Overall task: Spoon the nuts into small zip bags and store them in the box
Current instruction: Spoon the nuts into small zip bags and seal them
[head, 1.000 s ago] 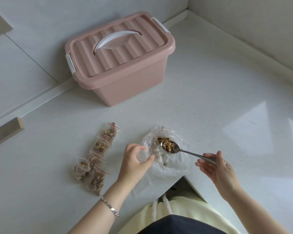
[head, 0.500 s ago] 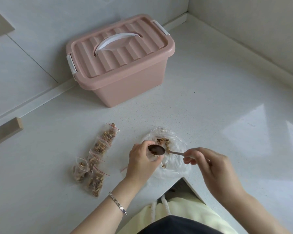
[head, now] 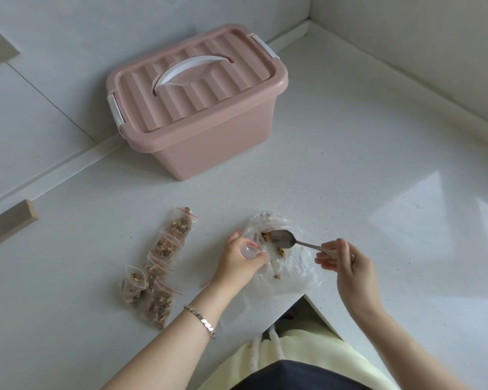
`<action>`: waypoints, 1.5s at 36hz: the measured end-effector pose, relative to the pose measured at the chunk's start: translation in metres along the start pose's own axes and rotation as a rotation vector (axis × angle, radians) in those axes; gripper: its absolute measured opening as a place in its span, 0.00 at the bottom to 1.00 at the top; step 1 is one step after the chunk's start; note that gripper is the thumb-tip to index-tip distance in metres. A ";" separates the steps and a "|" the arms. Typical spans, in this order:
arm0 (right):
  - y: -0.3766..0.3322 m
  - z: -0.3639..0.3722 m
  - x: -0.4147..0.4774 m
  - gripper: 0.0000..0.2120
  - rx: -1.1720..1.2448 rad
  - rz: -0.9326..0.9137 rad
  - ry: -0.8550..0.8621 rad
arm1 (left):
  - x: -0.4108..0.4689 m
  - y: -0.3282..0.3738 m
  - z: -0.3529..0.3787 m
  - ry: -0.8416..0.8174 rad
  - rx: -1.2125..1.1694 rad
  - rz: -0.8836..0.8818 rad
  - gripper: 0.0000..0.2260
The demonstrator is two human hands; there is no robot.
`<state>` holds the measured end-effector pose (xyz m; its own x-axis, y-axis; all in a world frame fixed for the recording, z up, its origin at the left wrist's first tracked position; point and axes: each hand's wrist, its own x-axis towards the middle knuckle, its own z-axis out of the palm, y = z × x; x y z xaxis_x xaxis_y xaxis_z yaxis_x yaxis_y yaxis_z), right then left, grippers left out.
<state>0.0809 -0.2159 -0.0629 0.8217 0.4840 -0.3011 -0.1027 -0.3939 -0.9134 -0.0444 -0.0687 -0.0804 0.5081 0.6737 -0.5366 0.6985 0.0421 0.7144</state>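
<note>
**Mid-scoop, with the box shut at the back**

Closest to me, the person's two hands were at work at the near edge of the tabletop (head: 364,170). The left hand (head: 237,267) had its fingers curled round a small zip bag (head: 249,249), pinching it near the red-striped mouth. The right hand (head: 350,270) was clamped on the handle of a spoon (head: 283,239). Its bowl looked empty to me and hung over a loose clear bag (head: 296,274) lying between the hands. Only a few nuts (head: 266,236) showed in that bag, scattered in small clumps.

I judged this to be the filling step: the little bag was held ready and the spoon was back over the supply. The next move called for dipping under one of those clumps, then tipping the load into a narrow, floppy mouth. That mouth needed holding wide or nuts could spill.

A little further left, several filled bags (head: 164,254) lay in a row, touching or overlapping, one of them open-mouthed.

Well beyond, by the wall, stood the pink box (head: 217,147), its ribbed lid (head: 197,88) on. Storing, I reckoned, had yet to begin, and the lid would have to come off first.
</note>
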 end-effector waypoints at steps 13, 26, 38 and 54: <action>0.012 0.012 0.008 0.18 0.283 0.257 -0.090 | 0.003 0.009 -0.002 -0.040 -0.186 -0.087 0.07; 0.023 -0.014 0.008 0.20 0.607 0.533 -0.140 | 0.002 0.000 -0.011 0.064 -0.171 -0.029 0.07; -0.023 -0.028 -0.007 0.22 0.429 0.269 -0.093 | -0.007 -0.008 -0.001 0.299 0.269 0.431 0.15; -0.062 -0.015 -0.035 0.14 -0.295 -0.516 -0.211 | -0.017 0.000 0.005 0.232 0.171 0.315 0.16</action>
<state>0.0667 -0.2199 0.0087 0.5931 0.8009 0.0831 0.4607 -0.2529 -0.8508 -0.0507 -0.0841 -0.0735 0.5969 0.7832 -0.1744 0.6106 -0.3023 0.7320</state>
